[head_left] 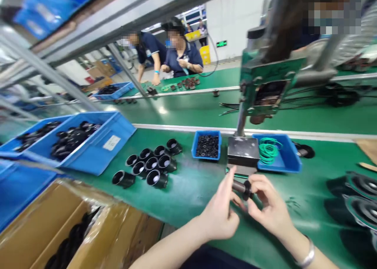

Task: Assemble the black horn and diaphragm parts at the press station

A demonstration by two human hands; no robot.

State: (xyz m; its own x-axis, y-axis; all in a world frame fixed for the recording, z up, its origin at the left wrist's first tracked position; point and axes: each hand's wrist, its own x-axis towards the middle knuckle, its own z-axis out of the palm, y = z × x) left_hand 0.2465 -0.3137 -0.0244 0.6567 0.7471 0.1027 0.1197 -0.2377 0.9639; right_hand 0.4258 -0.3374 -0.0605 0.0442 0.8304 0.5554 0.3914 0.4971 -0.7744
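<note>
My right hand (266, 206) pinches the flanged end of a dark cylindrical part (240, 185) between thumb and fingers. Beside its other end is my left hand (225, 208), index finger stretched up along it and the other fingers partly curled beneath; whether they grip it is hidden. Just beyond the hands stands the metal base block (243, 149) of a green press (265, 84). Left of that block, a small blue bin (193, 147) holds small black rings. To its right, another blue bin (290, 159) holds green rings.
Several black cups (157, 178) stand on the green table (182, 194), left of centre. Blue crates (97, 155) of black parts and a cardboard box (114, 225) are at the left. Large round black parts (363, 210) stand at the right. Two people work across the line.
</note>
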